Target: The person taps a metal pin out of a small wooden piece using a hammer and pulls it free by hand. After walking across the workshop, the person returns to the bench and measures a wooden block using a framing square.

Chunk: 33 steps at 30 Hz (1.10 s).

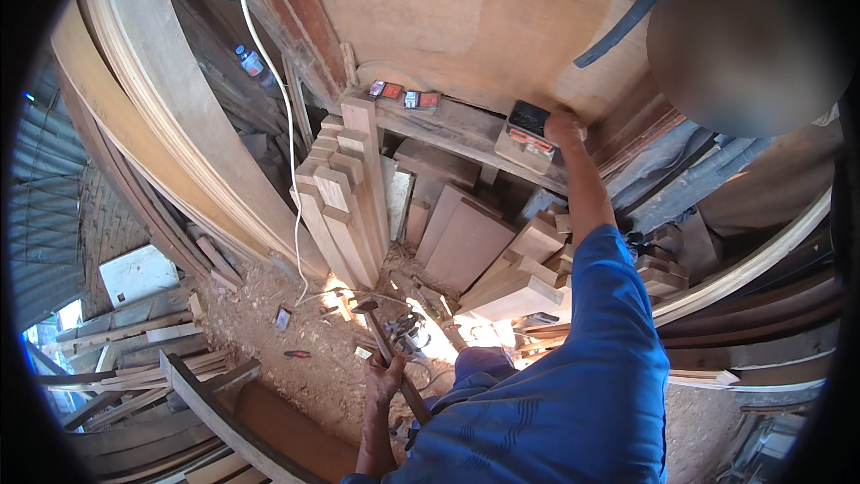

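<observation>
My left hand (383,376) is closed around the wooden handle of a hammer (365,307), whose dark head points up and away from me over the floor. My right arm stretches out to a wooden ledge (457,133) along the plywood wall. There my right hand (564,129), fingers curled, is at the right edge of a dark-topped box (528,116) with an orange-red side. A small wooden block (522,153) sits beneath this box. What the right fingers grip, if anything, is hidden.
Two small red packs (421,99) lie on the ledge's left part. Upright wooden posts (340,188) stand below it, beside boards and offcuts (468,246). A white cable (291,139) hangs down left. Red-handled pliers (296,354) lie on the sawdust-covered floor. A blurred patch covers the upper right.
</observation>
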Available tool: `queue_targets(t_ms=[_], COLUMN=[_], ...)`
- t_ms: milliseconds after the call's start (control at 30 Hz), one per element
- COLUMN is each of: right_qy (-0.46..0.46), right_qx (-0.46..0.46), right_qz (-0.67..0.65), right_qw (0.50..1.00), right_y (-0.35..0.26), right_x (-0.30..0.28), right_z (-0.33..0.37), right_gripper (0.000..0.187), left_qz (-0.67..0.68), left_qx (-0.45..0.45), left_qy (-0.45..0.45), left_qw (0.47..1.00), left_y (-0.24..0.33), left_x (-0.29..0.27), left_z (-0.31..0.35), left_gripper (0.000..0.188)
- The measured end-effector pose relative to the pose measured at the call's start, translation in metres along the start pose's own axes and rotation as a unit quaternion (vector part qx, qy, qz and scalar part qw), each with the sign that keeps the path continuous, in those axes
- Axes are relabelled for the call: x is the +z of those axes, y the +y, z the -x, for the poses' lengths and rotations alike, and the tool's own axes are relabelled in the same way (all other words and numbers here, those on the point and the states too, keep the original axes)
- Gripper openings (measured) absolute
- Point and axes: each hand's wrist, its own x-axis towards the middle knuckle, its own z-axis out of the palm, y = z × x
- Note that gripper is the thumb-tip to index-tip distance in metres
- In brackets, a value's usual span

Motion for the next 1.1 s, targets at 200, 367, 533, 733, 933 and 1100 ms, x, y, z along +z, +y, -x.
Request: queue_targets(t_ms=[200, 367, 533, 733, 933, 1100], right_qy=[0.005, -0.006, -0.017, -0.024, 0.033, 0.149], right_qx=[0.031, 0.021, -0.008, -0.016, -0.119, -0.142], right_qz=[-0.003, 0.008, 0.004, -0.008, 0.014, -0.126], right_qw=[0.999, 1.000, 1.000, 1.000, 0.992, 0.970], right_y=[0.001, 0.002, 0.015, 0.036, 0.038, 0.020], right_x=[0.004, 0.005, 0.012, 0.029, 0.032, 0.024], right_z=[-0.001, -0.005, -0.016, -0.048, -0.048, -0.022], right_gripper=[0.038, 0.038, 0.039, 0.037, 0.035, 0.030], left_qz=[0.010, -0.004, 0.011, -0.003, 0.010, 0.013], left_qx=[0.006, 0.011, 0.008, 0.015, 0.000, 0.015], left_qy=[-0.017, -0.012, -0.007, -0.022, -0.020, -0.018], left_qw=[1.000, 1.000, 1.000, 1.000, 1.000, 1.000], left_y=[0.001, 0.003, 0.006, 0.005, 0.001, 0.008], left_x=[0.004, 0.007, 0.006, 0.005, 0.007, 0.005], left_z=[-0.003, -0.003, 0.001, -0.002, -0.004, -0.003], left_gripper=[0.020, 0.021, 0.021, 0.019, 0.018, 0.019])
